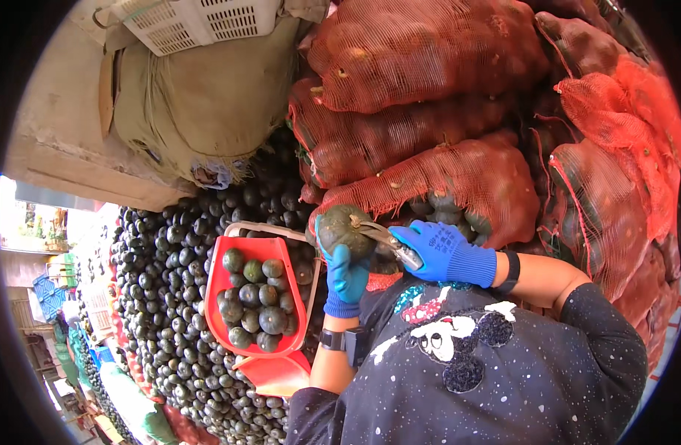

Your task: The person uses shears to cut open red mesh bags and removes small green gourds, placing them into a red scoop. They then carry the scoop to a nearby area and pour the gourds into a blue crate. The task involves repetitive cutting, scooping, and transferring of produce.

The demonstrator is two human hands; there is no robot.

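My left hand [345, 281], in a blue work glove, cups a dark green kabocha-type squash [340, 228] in front of my chest. In my right hand [438, 253], gloved the same way, is a pair of metal shears [404, 253], likely pruning shears. Their tips meet the squash at its stem; how far the blades are apart cannot be told. Just beyond the squash lies a red mesh sack [468, 167] with a torn or loose mouth, and more squashes [443, 206] show through it.
To the left stands a red plastic tub [211, 311] holding several squashes, above another red plastic piece [276, 372]. A large heap of squashes [173, 283] spreads behind it. Filled mesh sacks [429, 50] are stacked ahead and right. A white crate [207, 22] rests on a brown-covered bundle [207, 94].
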